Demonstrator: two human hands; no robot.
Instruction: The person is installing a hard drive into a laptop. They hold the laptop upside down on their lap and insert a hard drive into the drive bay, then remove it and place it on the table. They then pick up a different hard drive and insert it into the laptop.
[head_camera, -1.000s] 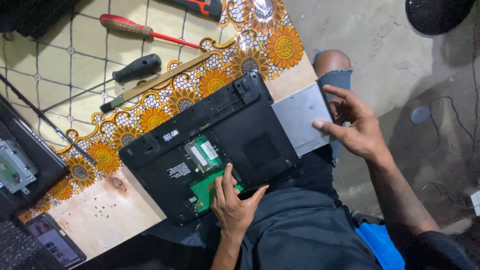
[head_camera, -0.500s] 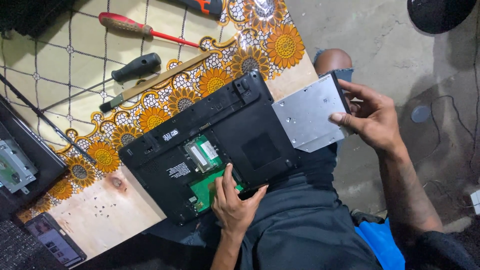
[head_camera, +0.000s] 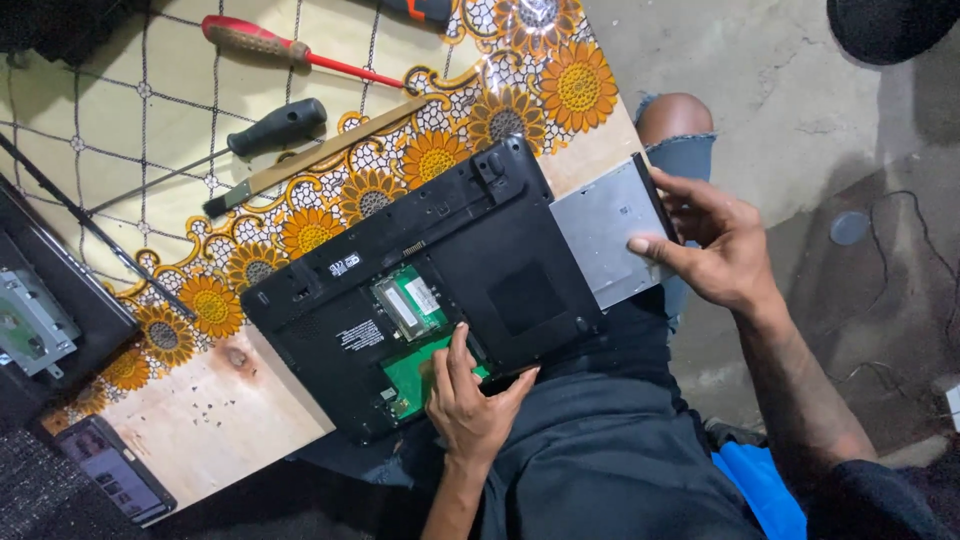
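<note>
The left hand (head_camera: 465, 405) lies flat with spread fingers on the near edge of the upturned black laptop (head_camera: 425, 290), pressing beside the open bay where green circuit board shows; it grips nothing. The right hand (head_camera: 715, 250) is clamped on the outer edge of the flat grey drive (head_camera: 605, 245), thumb on top and fingers under. Compared with half a second ago, the drive sits deeper in the side slot of the laptop, so less bare metal is exposed. The laptop rests half on the table (head_camera: 180, 430), half over the lap. The base is matt black plastic with moulded ribs; the drive is thin brushed metal, rectangular. The tablecloth (head_camera: 560, 80) is glossy, printed with orange sunflowers. Farther left lie a red-handled screwdriver (head_camera: 270, 45) and a black-handled screwdriver (head_camera: 270, 128).
</note>
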